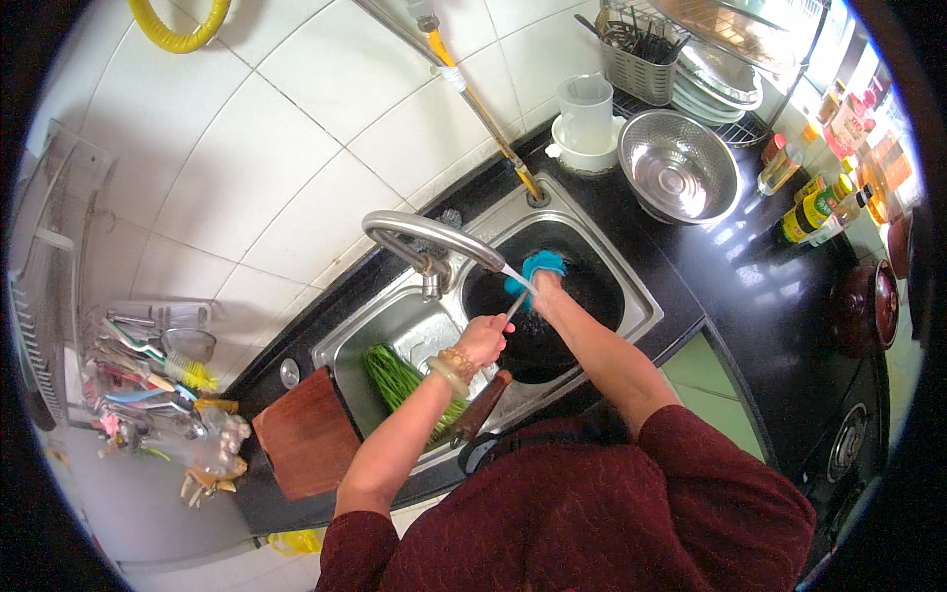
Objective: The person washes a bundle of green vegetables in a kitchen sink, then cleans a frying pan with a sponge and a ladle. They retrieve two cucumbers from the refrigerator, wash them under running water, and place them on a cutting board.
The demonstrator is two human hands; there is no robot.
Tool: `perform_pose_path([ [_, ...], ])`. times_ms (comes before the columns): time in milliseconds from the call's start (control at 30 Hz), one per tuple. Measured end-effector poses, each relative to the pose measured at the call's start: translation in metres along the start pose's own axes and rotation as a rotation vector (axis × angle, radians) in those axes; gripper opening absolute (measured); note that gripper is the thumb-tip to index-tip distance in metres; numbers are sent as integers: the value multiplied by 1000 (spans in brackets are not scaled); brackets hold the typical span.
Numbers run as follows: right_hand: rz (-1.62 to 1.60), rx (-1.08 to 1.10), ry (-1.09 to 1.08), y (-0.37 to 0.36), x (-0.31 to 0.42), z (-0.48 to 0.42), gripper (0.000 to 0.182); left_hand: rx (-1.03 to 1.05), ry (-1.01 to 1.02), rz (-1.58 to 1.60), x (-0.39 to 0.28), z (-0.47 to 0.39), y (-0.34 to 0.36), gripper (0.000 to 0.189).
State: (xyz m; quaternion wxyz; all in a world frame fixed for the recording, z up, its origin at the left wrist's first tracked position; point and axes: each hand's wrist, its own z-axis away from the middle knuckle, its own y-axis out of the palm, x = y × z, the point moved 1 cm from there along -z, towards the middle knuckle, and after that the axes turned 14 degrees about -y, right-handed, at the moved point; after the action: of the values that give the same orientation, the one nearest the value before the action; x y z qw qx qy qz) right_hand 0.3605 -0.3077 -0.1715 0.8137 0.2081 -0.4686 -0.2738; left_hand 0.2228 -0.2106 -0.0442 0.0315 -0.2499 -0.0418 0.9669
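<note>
My left hand (482,342), with bracelets at the wrist, grips the thin handle of a metal utensil (519,303). The utensil's far end is hidden at the cloth. In my right hand (548,290) is a blue cloth (544,262), pressed around that end. Both hands are above a dark wok (595,296) that sits in the right sink basin. Its wooden handle (482,407) points towards me over the sink's front edge. Water runs from the curved faucet (436,224) onto the cloth and my right hand.
Long green vegetables (399,381) lie in the left basin, beside a wooden cutting board (311,436). A steel colander (677,166), a plastic measuring jug (586,111) and several bottles (814,211) stand at the right. Brushes and utensils (155,377) crowd the left side.
</note>
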Motion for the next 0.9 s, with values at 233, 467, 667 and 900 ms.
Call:
perform_pose_path([
  [233, 311, 158, 164, 16, -40, 81, 12, -558, 463, -783, 22, -38, -8, 30],
  [467, 512, -194, -7, -26, -34, -45, 20, -704, 533, -1207, -17, 49, 16, 29],
  [667, 315, 68, 50, -2, -72, 42, 18, -790, 602, -1300, 0, 20, -4, 22],
  [900, 72, 88, 315, 4, -28, 35, 21, -897, 714, -1322, -2, 37, -4, 11],
])
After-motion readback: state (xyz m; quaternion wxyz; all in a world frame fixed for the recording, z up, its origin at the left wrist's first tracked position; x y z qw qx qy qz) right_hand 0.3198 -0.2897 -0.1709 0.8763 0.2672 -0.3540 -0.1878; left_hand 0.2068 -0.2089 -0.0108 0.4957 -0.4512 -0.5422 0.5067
